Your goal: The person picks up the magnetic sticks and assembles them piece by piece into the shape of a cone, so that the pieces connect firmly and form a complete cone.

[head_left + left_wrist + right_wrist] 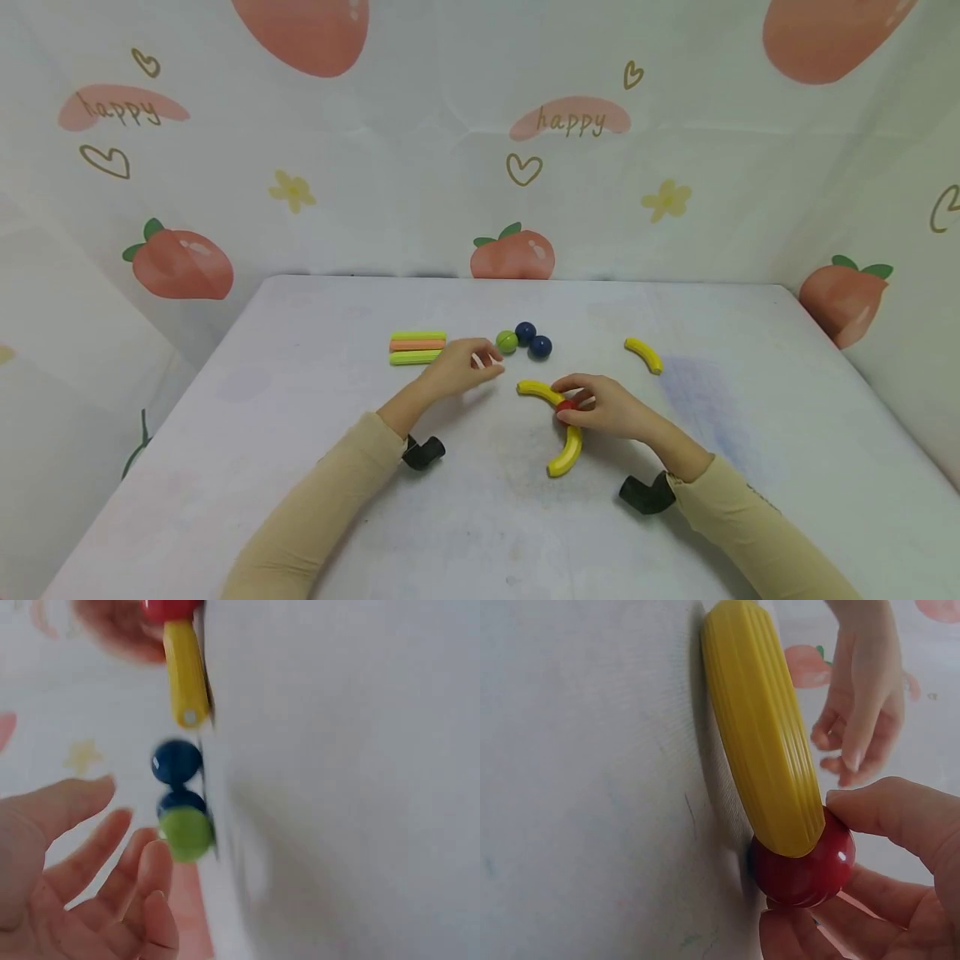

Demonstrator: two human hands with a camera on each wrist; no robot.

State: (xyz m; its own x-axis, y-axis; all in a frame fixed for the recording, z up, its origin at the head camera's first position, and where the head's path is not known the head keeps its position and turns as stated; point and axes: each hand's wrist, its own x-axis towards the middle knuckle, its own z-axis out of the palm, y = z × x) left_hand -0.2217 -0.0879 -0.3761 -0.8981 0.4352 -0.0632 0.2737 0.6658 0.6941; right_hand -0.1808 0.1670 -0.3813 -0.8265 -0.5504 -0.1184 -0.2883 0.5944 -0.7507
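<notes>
In the head view my right hand pinches a small red ball between thumb and fingers. Two curved, ridged yellow pieces meet at that ball: one piece reaches back to the left, the other curves toward the front. My left hand hovers with relaxed fingers and holds nothing. Just beyond its fingertips lie a green ball and two dark blue balls, one behind the other. The left wrist view shows the green ball close past the left fingers.
Three straight sticks, two yellow-green and one orange, lie side by side behind my left hand. Another curved yellow piece lies at the back right. The white table meets a fruit-printed cloth at its far edge.
</notes>
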